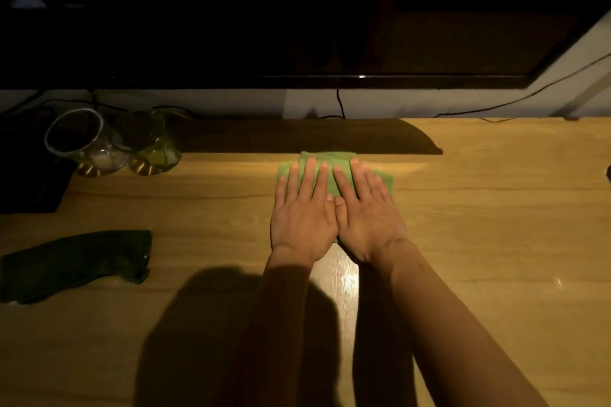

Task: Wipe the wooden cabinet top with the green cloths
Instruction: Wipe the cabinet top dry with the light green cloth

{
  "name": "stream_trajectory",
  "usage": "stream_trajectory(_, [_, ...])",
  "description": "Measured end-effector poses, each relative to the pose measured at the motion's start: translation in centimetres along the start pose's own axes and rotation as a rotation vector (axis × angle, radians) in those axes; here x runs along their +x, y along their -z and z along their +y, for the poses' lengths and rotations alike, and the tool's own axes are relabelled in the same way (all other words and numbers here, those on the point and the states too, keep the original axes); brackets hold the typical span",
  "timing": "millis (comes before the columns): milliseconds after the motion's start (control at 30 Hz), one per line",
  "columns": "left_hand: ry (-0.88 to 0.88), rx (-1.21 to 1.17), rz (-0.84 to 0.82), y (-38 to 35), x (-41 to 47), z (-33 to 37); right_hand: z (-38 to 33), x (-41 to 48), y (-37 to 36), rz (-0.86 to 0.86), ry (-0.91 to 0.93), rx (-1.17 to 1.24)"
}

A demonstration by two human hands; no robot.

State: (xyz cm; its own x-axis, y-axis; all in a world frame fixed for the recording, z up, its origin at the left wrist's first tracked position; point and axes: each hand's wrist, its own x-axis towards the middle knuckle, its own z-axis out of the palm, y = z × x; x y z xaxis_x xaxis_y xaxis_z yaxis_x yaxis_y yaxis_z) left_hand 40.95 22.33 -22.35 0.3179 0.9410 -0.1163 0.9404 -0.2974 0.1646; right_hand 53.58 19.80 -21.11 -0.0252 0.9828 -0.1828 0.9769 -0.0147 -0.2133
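Two hands are lying flat, side by side, on a folded light green cloth [337, 172] near the middle of the wooden worktop [479, 208]. The left hand [302, 211] and the right hand [365, 215] are both spread open, palms down, fingers stretched forward and gripping nothing; their thumbs are touching or nearly touching between them. The cloth is showing beyond the fingertips and at both outer sides of the hands, and its far edge is sitting just at the border of a dark shadow band that is running along the back of the worktop. A second, darker green cloth [76, 263] is lying crumpled at the left, well apart from the hands, in dim light. Farther back on the left, a clear glass vase [84, 145] and a green glass vase [155, 145] are standing just beside each other. A large dark screen [297, 10] is filling the upper part of the view, with black cables [340, 106] hanging below it against the pale wall. Both bare forearms are casting a broad shadow on the near worktop.
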Motion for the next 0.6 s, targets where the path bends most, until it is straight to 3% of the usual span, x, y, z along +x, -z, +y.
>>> stream_trajectory(133, [-0.021, 0.107, 0.001, 1.4, 5.5, -0.4, 1.0, 5.3, 1.8, 0.046, 0.026, -0.075])
stream_trajectory(233, [-0.098, 0.211, -0.05, 1.6, 8.0, -0.8, 1.8, 7.9, 2.2, -0.027, 0.074, -0.147])
stream_trajectory(333, [-0.05, 0.194, -0.105, 1.2, 9.7, -1.2, 2.3, 9.5, 1.9, -0.039, 0.019, -0.072])
stream_trajectory(433, [-0.023, 0.153, -0.101, 1.4, 10.1, -1.0, 2.1, 9.7, 2.0, -0.038, -0.01, -0.01])
stream_trajectory(533, [-0.102, 0.197, -0.056, 2.1, 8.4, -0.8, 1.8, 8.1, 2.1, -0.012, 0.047, -0.118])
stream_trajectory(600, [-0.066, 0.156, 0.0, 2.0, 6.5, -0.6, 1.4, 6.2, 2.1, 0.037, 0.041, -0.123])
